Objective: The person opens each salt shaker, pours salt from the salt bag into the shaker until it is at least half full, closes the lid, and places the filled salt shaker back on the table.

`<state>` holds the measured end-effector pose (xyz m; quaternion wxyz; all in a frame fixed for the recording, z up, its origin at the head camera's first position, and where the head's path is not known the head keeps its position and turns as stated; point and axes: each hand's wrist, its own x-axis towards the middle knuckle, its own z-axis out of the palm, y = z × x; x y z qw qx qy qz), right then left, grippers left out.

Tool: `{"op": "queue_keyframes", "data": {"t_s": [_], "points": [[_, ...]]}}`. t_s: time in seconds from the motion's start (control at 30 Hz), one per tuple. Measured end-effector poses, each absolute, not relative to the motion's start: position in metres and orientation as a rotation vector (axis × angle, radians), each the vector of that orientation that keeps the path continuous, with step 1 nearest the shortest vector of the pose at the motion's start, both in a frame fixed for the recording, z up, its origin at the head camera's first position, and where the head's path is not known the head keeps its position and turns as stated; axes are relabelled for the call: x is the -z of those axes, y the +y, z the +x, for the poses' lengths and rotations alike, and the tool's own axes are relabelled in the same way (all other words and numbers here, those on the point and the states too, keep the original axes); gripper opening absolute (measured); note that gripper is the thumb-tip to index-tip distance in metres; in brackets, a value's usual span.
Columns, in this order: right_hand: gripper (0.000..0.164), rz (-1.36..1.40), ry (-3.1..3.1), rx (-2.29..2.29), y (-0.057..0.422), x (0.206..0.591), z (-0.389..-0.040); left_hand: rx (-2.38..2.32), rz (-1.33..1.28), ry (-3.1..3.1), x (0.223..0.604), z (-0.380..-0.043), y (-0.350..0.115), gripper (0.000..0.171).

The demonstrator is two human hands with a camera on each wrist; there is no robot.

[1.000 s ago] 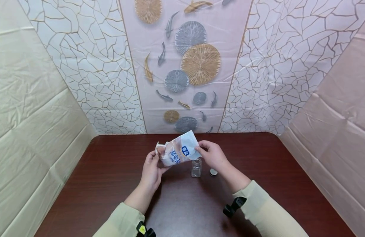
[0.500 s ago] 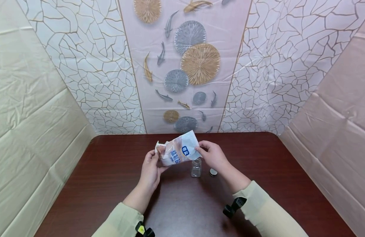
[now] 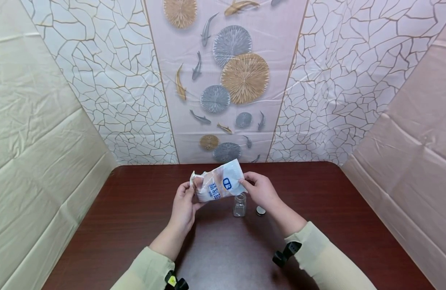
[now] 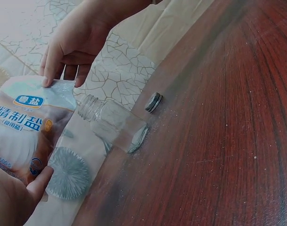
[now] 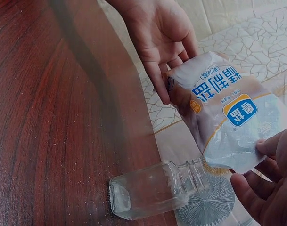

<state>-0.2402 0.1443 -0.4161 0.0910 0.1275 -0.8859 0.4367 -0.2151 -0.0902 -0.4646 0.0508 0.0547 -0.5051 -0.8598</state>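
Observation:
A bag of salt with blue lettering is held tilted above the table, its right-hand end over the mouth of a clear glass jar. My left hand grips the bag's left end, thumb on the near side and fingers beneath. With thumb and fingers, my right hand pinches the corner at the other end, right by the jar's neck. The uncapped jar stands upright; a little white shows at its bottom in the right wrist view.
A small metal-coloured lid lies on the dark red wooden table, right of the jar. White grains are scattered over the tabletop in both wrist views. Patterned cloth hangs behind the table, with plain cloth at both sides.
The bag's left end has risen very slightly, with my left hand shifting a little. My right hand, the jar and the lid stay about where they were.

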Motion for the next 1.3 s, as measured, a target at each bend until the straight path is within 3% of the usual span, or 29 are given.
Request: {"op": "queue_keyframes", "data": {"t_s": [0.63, 1.3], "points": [[0.015, 0.326, -2.626, -1.360, 0.1455, 0.4188, -0.2394, 2.584, 0.164, -1.570, 0.4616, -0.2126, -0.0886, 0.007], [0.013, 0.307, -2.610, -1.402, 0.1466, 0.4226, -0.2395, 2.563, 0.164, -1.621, 0.4553, -0.2139, -0.0901, 0.014]]}}
